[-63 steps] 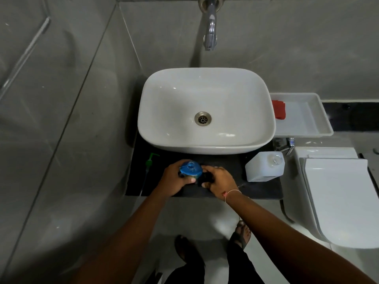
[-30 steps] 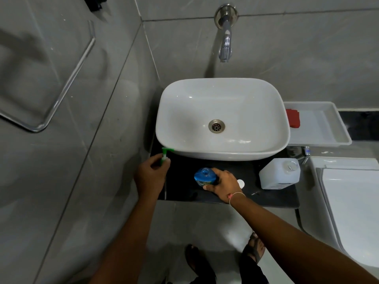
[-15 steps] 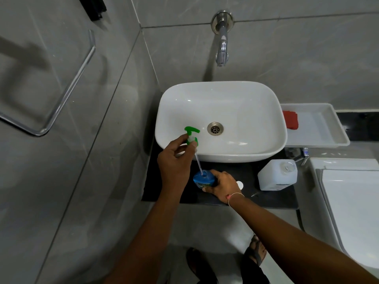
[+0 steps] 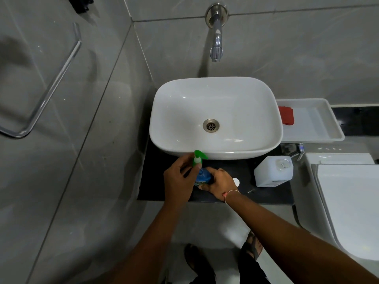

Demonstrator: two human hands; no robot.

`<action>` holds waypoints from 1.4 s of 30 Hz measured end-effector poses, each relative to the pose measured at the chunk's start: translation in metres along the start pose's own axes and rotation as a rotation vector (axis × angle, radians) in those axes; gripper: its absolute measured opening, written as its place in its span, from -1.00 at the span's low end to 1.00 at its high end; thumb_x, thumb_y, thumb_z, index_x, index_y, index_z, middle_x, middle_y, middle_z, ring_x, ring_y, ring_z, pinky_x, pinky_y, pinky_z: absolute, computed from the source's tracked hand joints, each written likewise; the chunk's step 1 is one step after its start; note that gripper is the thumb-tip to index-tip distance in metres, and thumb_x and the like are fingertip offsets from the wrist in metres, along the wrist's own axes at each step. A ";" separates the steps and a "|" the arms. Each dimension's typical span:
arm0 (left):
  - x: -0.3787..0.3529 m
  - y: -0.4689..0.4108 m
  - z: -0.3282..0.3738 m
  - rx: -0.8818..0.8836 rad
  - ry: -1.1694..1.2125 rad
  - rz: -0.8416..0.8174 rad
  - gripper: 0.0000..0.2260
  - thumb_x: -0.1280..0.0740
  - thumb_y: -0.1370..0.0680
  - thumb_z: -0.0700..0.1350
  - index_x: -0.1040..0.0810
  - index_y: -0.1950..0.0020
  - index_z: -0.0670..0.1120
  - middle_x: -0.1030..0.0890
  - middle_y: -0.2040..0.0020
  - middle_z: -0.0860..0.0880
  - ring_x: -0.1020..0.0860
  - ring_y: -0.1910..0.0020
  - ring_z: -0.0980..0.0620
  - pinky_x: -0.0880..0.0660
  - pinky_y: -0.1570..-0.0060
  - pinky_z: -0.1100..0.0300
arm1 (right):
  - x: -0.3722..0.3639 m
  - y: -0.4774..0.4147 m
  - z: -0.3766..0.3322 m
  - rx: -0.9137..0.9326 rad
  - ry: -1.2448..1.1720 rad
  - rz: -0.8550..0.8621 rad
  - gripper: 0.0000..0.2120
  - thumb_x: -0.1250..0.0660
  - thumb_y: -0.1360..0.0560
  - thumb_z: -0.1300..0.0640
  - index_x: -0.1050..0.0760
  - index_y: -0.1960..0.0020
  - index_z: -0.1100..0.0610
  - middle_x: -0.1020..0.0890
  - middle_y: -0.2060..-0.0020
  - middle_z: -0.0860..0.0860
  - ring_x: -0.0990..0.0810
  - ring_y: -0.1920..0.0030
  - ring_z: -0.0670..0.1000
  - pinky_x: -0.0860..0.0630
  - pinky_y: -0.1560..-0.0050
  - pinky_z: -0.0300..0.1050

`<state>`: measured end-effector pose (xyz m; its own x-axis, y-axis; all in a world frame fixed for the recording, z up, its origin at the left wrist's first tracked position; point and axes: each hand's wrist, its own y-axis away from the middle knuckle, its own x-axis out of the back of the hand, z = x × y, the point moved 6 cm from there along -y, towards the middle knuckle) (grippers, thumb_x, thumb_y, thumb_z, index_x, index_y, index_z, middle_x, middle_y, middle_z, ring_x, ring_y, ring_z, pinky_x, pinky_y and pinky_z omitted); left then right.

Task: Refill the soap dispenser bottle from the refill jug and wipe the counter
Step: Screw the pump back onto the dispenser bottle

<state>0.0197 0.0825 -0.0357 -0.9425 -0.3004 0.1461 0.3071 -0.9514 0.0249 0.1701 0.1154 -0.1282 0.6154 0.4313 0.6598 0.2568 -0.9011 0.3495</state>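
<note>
Steadying the bottle (image 4: 203, 177) on the bench (image 4: 266, 193) at lower centre with my right hand (image 4: 218, 184) wrapped round it, my left hand (image 4: 178, 181) pinches the pump (image 4: 198, 158) to seat it squarely, jug (image 4: 272, 171) uncapped just right.

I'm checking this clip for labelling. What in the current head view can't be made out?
- Soap dispenser bottle: label and fill level, hidden by both hands.
- Green pump: whether it is screwed on, hidden by the left hand and right hand.
- Refill jug: print too small; liquid level unclear.
- Red item in the white tray: too small to identify.
- Black object on the wall: cut off by the top edge.
</note>
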 end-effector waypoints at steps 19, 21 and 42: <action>-0.003 0.011 -0.029 0.021 -0.380 -0.096 -0.53 -0.57 -0.23 0.16 -0.56 -0.08 0.12 -0.61 0.01 0.16 -0.55 0.01 0.26 -0.41 0.01 0.50 | 0.001 0.002 0.000 0.048 0.014 0.025 -0.53 -0.48 -0.37 -0.06 -0.48 -0.26 -0.13 -0.57 0.07 0.10 -0.55 -0.01 0.12 -0.50 -0.01 -0.08; -0.005 0.009 -0.027 -0.011 -0.373 -0.052 -0.60 -0.56 -0.27 0.14 -0.59 -0.04 0.08 -0.59 0.06 0.18 -0.55 0.05 0.20 -0.47 0.02 0.40 | 0.000 0.001 0.000 0.045 0.014 0.018 -0.53 -0.50 -0.36 -0.08 -0.49 -0.24 -0.11 -0.59 0.07 0.10 -0.53 -0.02 0.10 -0.49 0.00 -0.08; -0.004 0.007 -0.050 0.047 -0.217 -0.182 -0.57 -0.56 -0.34 0.05 -0.51 -0.16 0.18 -0.66 -0.09 0.15 -0.65 -0.14 0.13 -0.60 -0.09 0.24 | -0.003 0.001 0.005 0.045 0.013 0.074 -0.50 -0.50 -0.34 -0.11 -0.50 -0.26 -0.12 -0.58 0.11 0.12 -0.56 0.00 0.15 -0.51 0.02 -0.06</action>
<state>0.0195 0.0734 -0.0858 -0.9342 -0.0987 0.3429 0.1461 -0.9826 0.1150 0.1723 0.1131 -0.1333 0.6245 0.3642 0.6909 0.2443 -0.9313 0.2701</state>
